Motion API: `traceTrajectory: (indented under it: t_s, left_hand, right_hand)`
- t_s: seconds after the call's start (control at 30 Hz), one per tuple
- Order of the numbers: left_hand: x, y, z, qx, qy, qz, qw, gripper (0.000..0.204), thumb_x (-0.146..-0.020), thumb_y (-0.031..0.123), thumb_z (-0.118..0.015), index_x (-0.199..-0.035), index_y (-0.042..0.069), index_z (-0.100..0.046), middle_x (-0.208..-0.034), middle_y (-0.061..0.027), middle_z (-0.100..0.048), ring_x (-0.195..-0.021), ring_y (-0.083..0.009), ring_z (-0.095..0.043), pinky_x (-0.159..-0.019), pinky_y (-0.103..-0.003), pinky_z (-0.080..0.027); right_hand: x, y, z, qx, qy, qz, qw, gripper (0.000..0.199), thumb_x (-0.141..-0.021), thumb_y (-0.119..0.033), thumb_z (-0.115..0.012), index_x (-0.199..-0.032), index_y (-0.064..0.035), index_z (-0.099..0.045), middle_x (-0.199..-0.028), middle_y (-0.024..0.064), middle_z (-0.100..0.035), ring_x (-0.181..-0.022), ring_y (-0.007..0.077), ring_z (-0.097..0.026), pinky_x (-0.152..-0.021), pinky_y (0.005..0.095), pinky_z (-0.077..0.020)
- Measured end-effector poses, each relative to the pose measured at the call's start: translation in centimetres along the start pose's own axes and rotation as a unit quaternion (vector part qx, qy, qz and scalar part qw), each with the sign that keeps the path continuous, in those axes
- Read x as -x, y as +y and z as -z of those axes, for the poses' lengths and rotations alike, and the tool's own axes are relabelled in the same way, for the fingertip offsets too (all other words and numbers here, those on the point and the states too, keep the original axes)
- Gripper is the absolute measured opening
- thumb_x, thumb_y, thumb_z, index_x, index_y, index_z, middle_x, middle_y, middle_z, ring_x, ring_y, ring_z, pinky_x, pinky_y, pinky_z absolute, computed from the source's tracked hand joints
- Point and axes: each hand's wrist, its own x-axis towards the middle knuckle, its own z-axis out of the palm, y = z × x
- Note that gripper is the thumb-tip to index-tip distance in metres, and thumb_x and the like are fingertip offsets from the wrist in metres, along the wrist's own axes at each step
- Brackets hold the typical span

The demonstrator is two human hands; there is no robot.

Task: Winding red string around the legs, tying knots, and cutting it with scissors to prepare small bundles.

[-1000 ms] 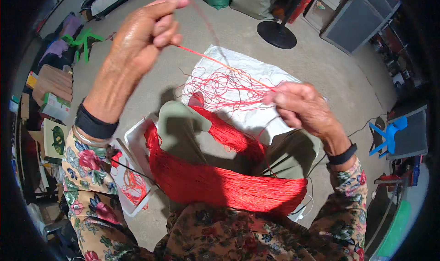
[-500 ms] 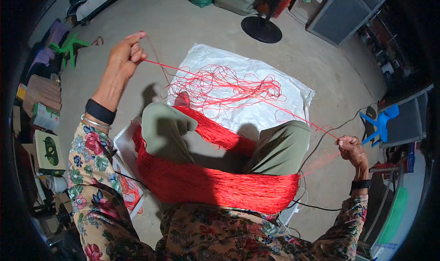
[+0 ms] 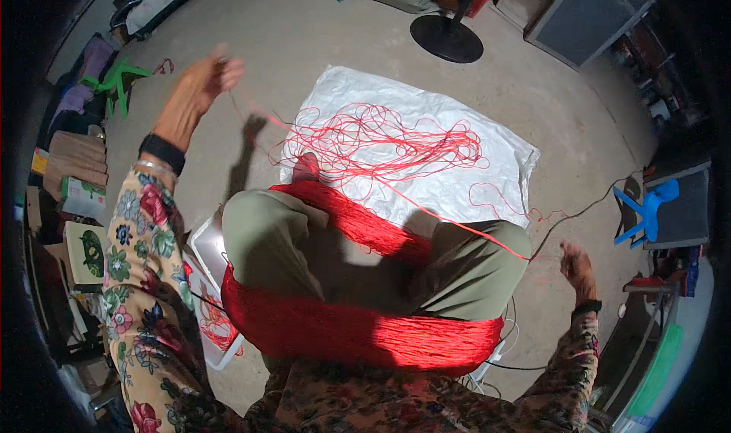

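My left hand (image 3: 207, 79) is raised at the upper left, blurred, its fingers curled with a faint strand of cord trailing from them. Down at the right, my right hand (image 3: 577, 272) is off the side of my knee; its fingers are smeared by motion. Between the two hands a red cord (image 3: 457, 221) runs slantwise across to my right knee. A thick bundle of red cord (image 3: 365, 338) wraps around my bent legs, crossing in front of my waist and below the knees. Loose red loops (image 3: 381, 140) lie tangled on a white sheet (image 3: 495, 148).
A black round fan base (image 3: 447, 39) stands beyond the sheet. Blue (image 3: 647, 211) and green (image 3: 118, 83) stools are at the sides. At my left is a pale tray (image 3: 221, 357) with red cord. A dark cable (image 3: 567, 218) crosses the floor at the right.
The cord, taut between both hands before, now slopes lower onto my right knee. My right hand has moved slightly down, my left slightly left. The view has shifted a little.
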Motion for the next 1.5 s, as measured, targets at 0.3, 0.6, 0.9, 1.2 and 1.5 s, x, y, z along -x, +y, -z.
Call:
traceTrajectory:
  t_s: [0.3, 0.6, 0.9, 1.2, 1.5]
  left_hand:
    - [5.7, -0.3, -19.4, -0.086, -0.276, 0.017, 0.957, 0.026, -0.091, 0.022, -0.057, -0.092, -0.004, -0.061, -0.079, -0.0132, -0.065, -0.067, -0.019, -0.064, -0.063, -0.028, -0.054]
    - [11.2, -1.5, -26.0, -0.035, -0.418, -0.019, 0.907, 0.039, -0.091, 0.031, -0.058, -0.097, -0.007, -0.059, -0.079, -0.015, -0.065, -0.069, -0.0172, -0.064, -0.064, -0.025, -0.053]
    - [12.2, -1.0, -22.0, -0.098, -0.51, -0.032, 0.854, 0.039, -0.088, 0.037, -0.062, -0.105, 0.001, -0.064, -0.057, 0.0061, -0.045, -0.051, -0.0032, -0.039, -0.044, -0.02, -0.029]
    - [8.1, -0.8, 5.3, -0.371, -0.164, 0.029, 0.914, 0.027, -0.085, 0.031, -0.065, -0.088, 0.004, -0.067, -0.054, 0.0063, -0.037, -0.046, -0.0057, -0.032, -0.04, -0.024, -0.028]
    - [21.4, 0.0, 23.3, -0.215, 0.12, 0.094, 0.965, 0.015, -0.089, 0.02, -0.058, -0.085, 0.006, -0.058, -0.051, 0.002, -0.046, -0.036, -0.0065, -0.032, -0.034, -0.021, -0.024]
  right_hand:
    - [-8.1, -19.3, -20.3, -0.433, -0.225, -0.052, 0.871, 0.012, -0.096, -0.017, -0.052, -0.092, -0.0065, -0.057, -0.057, -0.0082, -0.03, -0.044, 0.0038, -0.025, -0.036, 0.0196, -0.0202]
    - [-6.4, -25.3, -27.8, -0.408, -0.317, -0.016, 0.856, 0.021, -0.092, -0.013, -0.056, -0.107, 0.0003, -0.051, -0.06, -0.0059, -0.033, -0.048, 0.0049, -0.031, -0.039, 0.0187, -0.0243]
    - [-5.4, -25.6, -29.6, -0.336, -0.333, 0.077, 0.877, 0.022, -0.094, -0.018, -0.053, -0.112, -0.0045, -0.052, -0.062, -0.0055, -0.034, -0.051, 0.0052, -0.032, -0.044, 0.0202, -0.0268]
    - [-22.6, -16.6, -13.9, -0.404, -0.04, 0.045, 0.913, 0.011, -0.094, -0.01, -0.047, -0.104, -0.0054, -0.05, -0.058, -0.0037, -0.036, -0.049, 0.0088, -0.034, -0.045, 0.0225, -0.0303]
    - [-24.8, -8.2, -19.3, -0.035, -0.081, 0.035, 0.995, 0.039, -0.09, -0.031, -0.055, -0.116, -0.0024, -0.047, -0.086, 0.0111, -0.059, -0.062, 0.0205, -0.059, -0.053, 0.0314, -0.0499]
